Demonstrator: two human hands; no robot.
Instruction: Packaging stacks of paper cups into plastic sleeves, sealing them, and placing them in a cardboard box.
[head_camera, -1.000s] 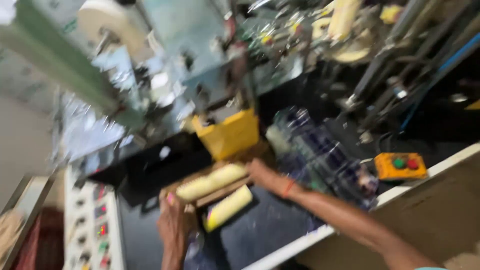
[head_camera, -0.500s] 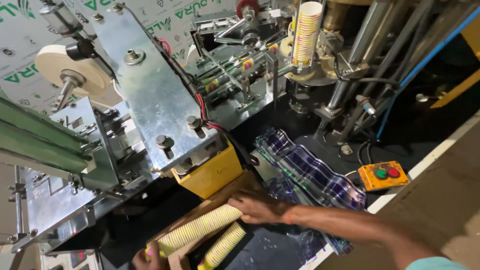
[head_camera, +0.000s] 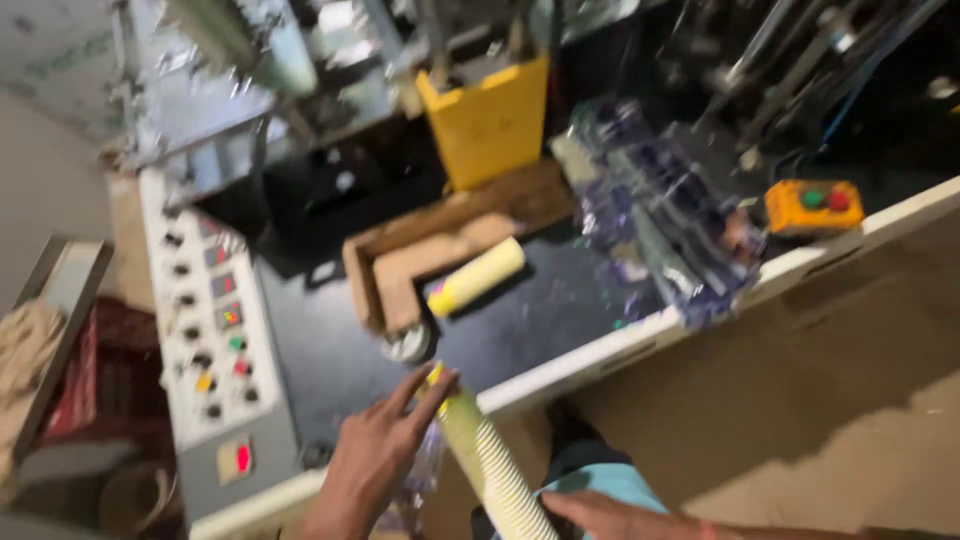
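A long stack of pale yellow paper cups (head_camera: 492, 462) is held up near my body, below the table's white edge. My left hand (head_camera: 375, 455) has its fingers spread against the stack's upper end. My right hand (head_camera: 612, 515), with an orange band at the wrist, grips the stack's lower end at the bottom of the view. A second stack of cups (head_camera: 478, 277) lies on the black table top beside a shallow cardboard tray (head_camera: 395, 262). The picture is blurred by motion.
A yellow box (head_camera: 490, 120) stands behind the tray under grey machine parts. A plaid cloth in plastic (head_camera: 660, 210) and an orange button box (head_camera: 815, 205) lie to the right. A grey control panel (head_camera: 210, 330) and a red crate (head_camera: 100, 385) are on the left.
One stack of cups has left the cardboard tray and now sits between both hands close to me. My hands pulled back from the table and the view swung downward.
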